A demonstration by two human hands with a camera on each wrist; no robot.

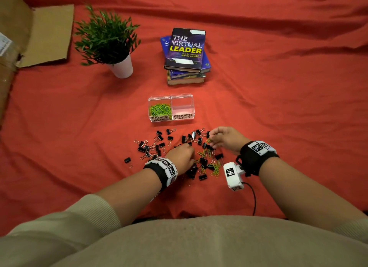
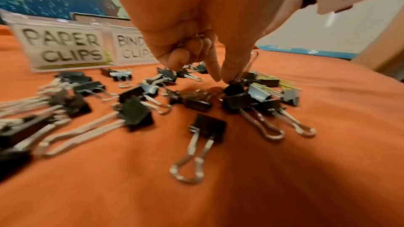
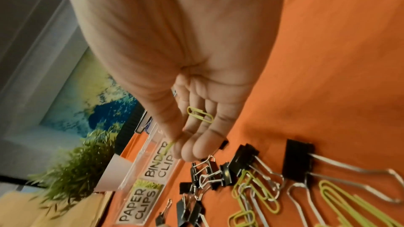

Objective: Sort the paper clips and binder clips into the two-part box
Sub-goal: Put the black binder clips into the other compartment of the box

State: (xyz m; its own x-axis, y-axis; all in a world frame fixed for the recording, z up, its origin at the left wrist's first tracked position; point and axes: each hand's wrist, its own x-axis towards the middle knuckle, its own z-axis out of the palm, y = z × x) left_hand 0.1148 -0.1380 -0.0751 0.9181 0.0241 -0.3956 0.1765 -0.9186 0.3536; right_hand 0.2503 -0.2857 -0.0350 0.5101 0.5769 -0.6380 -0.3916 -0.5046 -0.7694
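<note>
Beige sleeves (image 1: 79, 223) fill the near edge of the head view, and beyond them both hands work a mixed pile of binder clips (image 1: 159, 141) and green paper clips (image 1: 216, 168) on the red-covered surface (image 1: 278, 107), just before the two-part box (image 1: 170, 118), whose paper-clip half is well filled while its binder-clip half looks bare. A paper clip (image 3: 200, 114) is held in the curled right hand (image 1: 225, 138), another being pinched at its fingertips, while a binder clip (image 2: 235, 89) is pinched by the left hand (image 1: 182, 155), with wire seen inside its curled fingers. Tangled wire handles could drag stray clips into the wrong half or spill them; how many clips each hand holds is blurred and partly hidden.
</note>
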